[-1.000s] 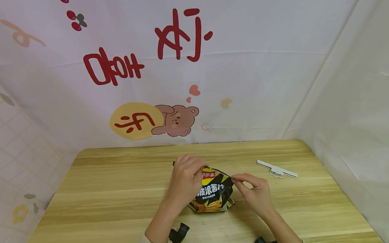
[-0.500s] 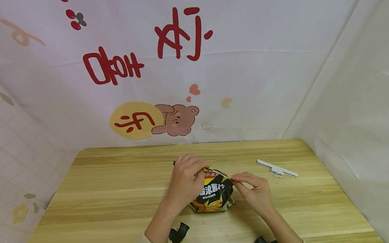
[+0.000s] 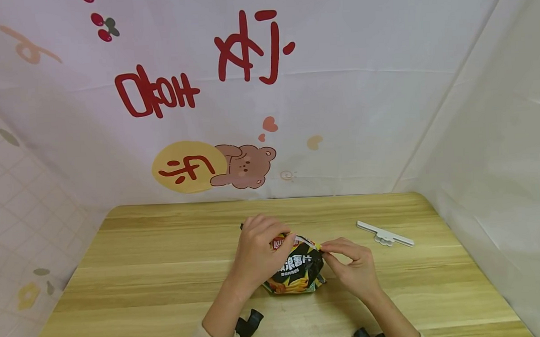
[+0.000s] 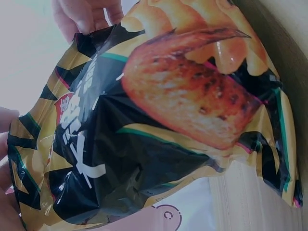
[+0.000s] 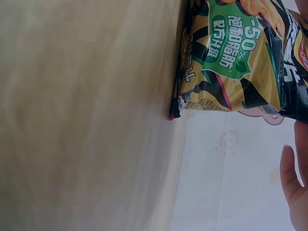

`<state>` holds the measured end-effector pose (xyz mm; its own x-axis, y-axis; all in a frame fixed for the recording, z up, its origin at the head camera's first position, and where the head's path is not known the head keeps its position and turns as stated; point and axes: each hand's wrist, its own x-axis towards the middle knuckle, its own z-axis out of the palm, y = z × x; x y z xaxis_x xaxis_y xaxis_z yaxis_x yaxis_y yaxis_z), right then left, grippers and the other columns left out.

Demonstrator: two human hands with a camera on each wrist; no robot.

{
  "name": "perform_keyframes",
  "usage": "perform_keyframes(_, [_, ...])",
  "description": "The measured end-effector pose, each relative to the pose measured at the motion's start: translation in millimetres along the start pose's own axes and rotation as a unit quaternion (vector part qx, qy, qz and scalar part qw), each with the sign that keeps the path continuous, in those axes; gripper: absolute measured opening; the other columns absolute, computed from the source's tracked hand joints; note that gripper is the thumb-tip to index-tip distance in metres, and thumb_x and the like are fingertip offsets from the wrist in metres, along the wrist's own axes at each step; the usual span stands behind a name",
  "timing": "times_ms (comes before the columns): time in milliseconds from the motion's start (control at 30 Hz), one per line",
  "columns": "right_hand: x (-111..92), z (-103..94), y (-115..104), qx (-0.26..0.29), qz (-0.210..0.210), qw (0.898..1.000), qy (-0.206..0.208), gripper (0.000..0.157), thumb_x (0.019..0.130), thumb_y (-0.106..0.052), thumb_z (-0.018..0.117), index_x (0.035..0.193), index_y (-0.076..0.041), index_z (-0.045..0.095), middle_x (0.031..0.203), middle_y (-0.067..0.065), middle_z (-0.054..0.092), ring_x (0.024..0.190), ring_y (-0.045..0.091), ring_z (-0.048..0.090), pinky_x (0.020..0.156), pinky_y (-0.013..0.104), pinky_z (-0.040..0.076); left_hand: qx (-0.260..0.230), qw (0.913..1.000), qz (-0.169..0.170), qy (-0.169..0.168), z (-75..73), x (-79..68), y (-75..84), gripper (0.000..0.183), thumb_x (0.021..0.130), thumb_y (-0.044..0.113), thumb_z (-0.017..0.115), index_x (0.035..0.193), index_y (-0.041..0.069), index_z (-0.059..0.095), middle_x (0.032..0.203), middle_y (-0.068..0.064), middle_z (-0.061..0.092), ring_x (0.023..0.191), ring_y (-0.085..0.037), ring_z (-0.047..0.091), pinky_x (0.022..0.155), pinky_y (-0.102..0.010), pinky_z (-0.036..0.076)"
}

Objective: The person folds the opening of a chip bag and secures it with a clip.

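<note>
A black and yellow bag of potato chips [image 3: 297,275] stands on the table between both hands, its printed front toward me. My left hand [image 3: 258,252] grips the bag's top edge from the left, the thumb across the front beside the red logo. At the right end of that edge, thumb and index finger of my right hand [image 3: 353,263] pinch the corner. A pale strip [image 3: 306,241] shows along the edge between the hands. The left wrist view has the bag's front [image 4: 178,96] filling most of it; in the right wrist view its gold side [image 5: 226,62] shows.
A white sealing clip [image 3: 384,234] lies on the wooden table [image 3: 157,279], to the right beyond my right hand. Black bent pieces [image 3: 249,324] sit by both wrists. White printed cloth [image 3: 339,95] hangs behind the table and along its sides.
The bag's top edge has turned from a thin dark line to a wider pale strip. My left thumb has shifted right across the logo. The right hand barely moves; the clip lies still.
</note>
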<state>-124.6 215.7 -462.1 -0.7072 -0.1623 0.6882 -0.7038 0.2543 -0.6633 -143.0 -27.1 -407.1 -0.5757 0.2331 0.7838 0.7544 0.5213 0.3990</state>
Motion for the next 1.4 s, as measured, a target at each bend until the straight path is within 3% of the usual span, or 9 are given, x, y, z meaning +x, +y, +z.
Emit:
perform_keyframes(133, [-1.5, -2.2, -1.5, -0.014, 0.023, 1.000, -0.006, 0.031, 0.082, 0.021, 0.072, 0.098, -0.003, 0.081, 0.094, 0.010, 0.078, 0.094, 0.011, 0.073, 0.089, 0.021, 0.054, -0.001, 1.0000, 0.000, 0.000, -0.5, -0.2, 0.4, 0.005, 0.084, 0.013, 0.084, 0.087, 0.011, 0.080, 0.086, 0.001, 0.075, 0.090, -0.018, 0.068, 0.084, -0.038, 0.048])
perform_keyframes(300, [-1.6, -1.8, -2.3, -0.053, 0.063, 0.997, 0.005, 0.023, 0.089, 0.014, 0.072, 0.094, -0.007, 0.081, 0.090, 0.004, 0.078, 0.088, 0.007, 0.072, 0.081, 0.019, 0.055, -0.005, 0.9999, -0.006, -0.008, -1.0, -0.9, 0.8, 0.005, 0.084, 0.009, 0.081, 0.089, 0.009, 0.081, 0.088, 0.000, 0.075, 0.090, -0.019, 0.067, 0.083, -0.038, 0.047])
perform_keyframes(767, [-0.3, 2.5, -2.0, -0.063, 0.123, 0.990, -0.020, 0.016, 0.092, 0.002, 0.077, 0.102, -0.010, 0.082, 0.094, 0.003, 0.079, 0.088, 0.010, 0.072, 0.080, 0.019, 0.054, 0.024, 0.9993, -0.009, -0.027, -3.4, -0.3, 1.3, 0.015, 0.085, 0.008, 0.082, 0.099, 0.007, 0.080, 0.097, -0.003, 0.077, 0.099, -0.022, 0.068, 0.087, -0.040, 0.049])
perform_keyframes(933, [0.0, 2.5, 1.3, -0.064, 0.127, 0.989, -0.029, 0.014, 0.092, 0.001, 0.077, 0.101, -0.009, 0.082, 0.093, 0.006, 0.078, 0.090, 0.011, 0.071, 0.079, 0.019, 0.054, 0.053, 0.9963, -0.038, -0.055, -6.1, 0.5, 3.8, 0.020, 0.087, 0.012, 0.082, 0.106, 0.008, 0.078, 0.103, -0.005, 0.077, 0.103, -0.024, 0.068, 0.091, -0.042, 0.049])
perform_keyframes(1133, [1.4, 3.2, 1.5, -0.064, 0.113, 0.991, -0.031, 0.016, 0.090, 0.004, 0.079, 0.099, -0.009, 0.082, 0.092, 0.002, 0.077, 0.088, 0.011, 0.070, 0.078, 0.019, 0.053, 0.055, 0.9907, -0.090, -0.087, -11.0, 0.7, 6.7, 0.020, 0.090, 0.015, 0.082, 0.108, 0.007, 0.077, 0.106, -0.007, 0.077, 0.107, -0.025, 0.067, 0.096, -0.043, 0.048])
perform_keyframes(1400, [2.4, 3.8, 0.8, -0.067, 0.097, 0.993, -0.031, 0.016, 0.090, 0.004, 0.079, 0.098, -0.010, 0.082, 0.090, 0.012, 0.077, 0.087, 0.011, 0.070, 0.078, 0.018, 0.052, 0.051, 0.9897, -0.095, -0.094, -12.8, 0.5, 6.3, 0.016, 0.090, 0.013, 0.083, 0.104, 0.008, 0.078, 0.104, -0.004, 0.077, 0.104, -0.023, 0.067, 0.097, -0.042, 0.048])
